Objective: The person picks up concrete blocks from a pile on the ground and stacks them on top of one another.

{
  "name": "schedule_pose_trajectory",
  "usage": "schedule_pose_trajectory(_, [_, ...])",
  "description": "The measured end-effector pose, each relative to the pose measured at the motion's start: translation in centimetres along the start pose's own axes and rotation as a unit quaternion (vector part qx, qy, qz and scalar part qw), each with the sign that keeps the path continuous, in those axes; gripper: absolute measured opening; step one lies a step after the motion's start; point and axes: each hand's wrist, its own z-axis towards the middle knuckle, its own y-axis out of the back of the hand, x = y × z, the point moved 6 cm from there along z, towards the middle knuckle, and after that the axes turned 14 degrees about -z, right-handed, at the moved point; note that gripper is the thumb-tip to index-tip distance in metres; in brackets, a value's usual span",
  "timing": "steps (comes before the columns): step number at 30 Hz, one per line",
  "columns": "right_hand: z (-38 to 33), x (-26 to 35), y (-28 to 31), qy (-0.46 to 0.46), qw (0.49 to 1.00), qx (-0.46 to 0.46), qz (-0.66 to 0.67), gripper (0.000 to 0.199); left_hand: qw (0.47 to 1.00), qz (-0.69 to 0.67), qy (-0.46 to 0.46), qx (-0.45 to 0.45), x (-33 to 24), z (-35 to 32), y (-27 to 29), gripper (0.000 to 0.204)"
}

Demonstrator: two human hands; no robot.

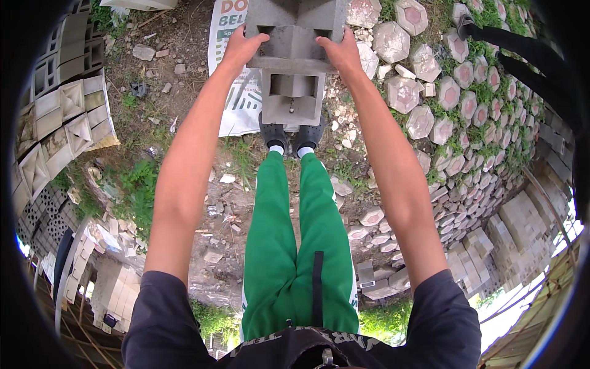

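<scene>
Head view, looking straight down past the person's own torso and legs. Both bare arms are stretched out ahead, the hands on a grey concrete block (294,58) with hollow square cells, held above the ground in front of the feet.

Left hand (241,48) — on the block's left side, palm against the outer wall, fingers (257,38) hooked over the upper left edge near an open cell. Grasping the block.

Right hand (342,54) — mirrored on the right side, palm flat to the right wall, fingers (335,42) wrapped onto the upper right edge. Also grasping the block.

Block lies squarely between the two hands, its body hanging below the fingers; a lower cell opens toward the camera just above the dark shoes (291,136). The fingertips reach only the outer rim — the middle of the block is bare.

Surroundings: green trousers (295,240) below the block. A white printed sack (236,74) lies on the dirt ground (184,37) under and left of the block. Hexagonal pavers (430,86) cover the ground to the right, some stacked. Pale moulded blocks (61,123) are stacked at the left edge. Another person's dark-clad leg (528,52) shows at top right, well apart from the hands.
</scene>
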Motion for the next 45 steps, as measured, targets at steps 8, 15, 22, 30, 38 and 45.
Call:
schedule_pose_trajectory(8, [2.4,-2.0,-0.9,-0.022,0.998,-0.046,-0.039,0.079,1.0,0.022,0.012,0.008,1.8,1.8,-0.5,0.051])
schedule_pose_trajectory(15, [0.6,0.3,-1.3,-0.026,0.998,0.007,0.053,0.071,0.998,0.054,0.014,-0.034,2.2,1.8,0.7,0.049])
schedule_pose_trajectory(22, [-0.7,-0.5,-1.8,-0.026,0.996,0.038,0.077,0.072,0.998,0.02,0.05,-0.02,4.3,0.3,1.5,0.052])
schedule_pose_trajectory(30, [-5.7,-4.7,-3.4,-0.034,0.993,0.059,0.093,0.09,1.0,-0.011,0.02,0.0,7.5,-5.2,1.5,0.066])
schedule_pose_trajectory(38, [-5.9,-5.3,-2.8,-0.09,0.991,0.058,0.085,0.086,0.996,-0.07,0.054,0.016,7.1,-5.1,1.6,0.071])
schedule_pose_trajectory(45, [-5.5,-5.7,-2.3,-0.085,0.985,0.083,0.123,0.086,0.939,-0.31,0.107,0.108,7.7,-5.2,-0.2,0.087])
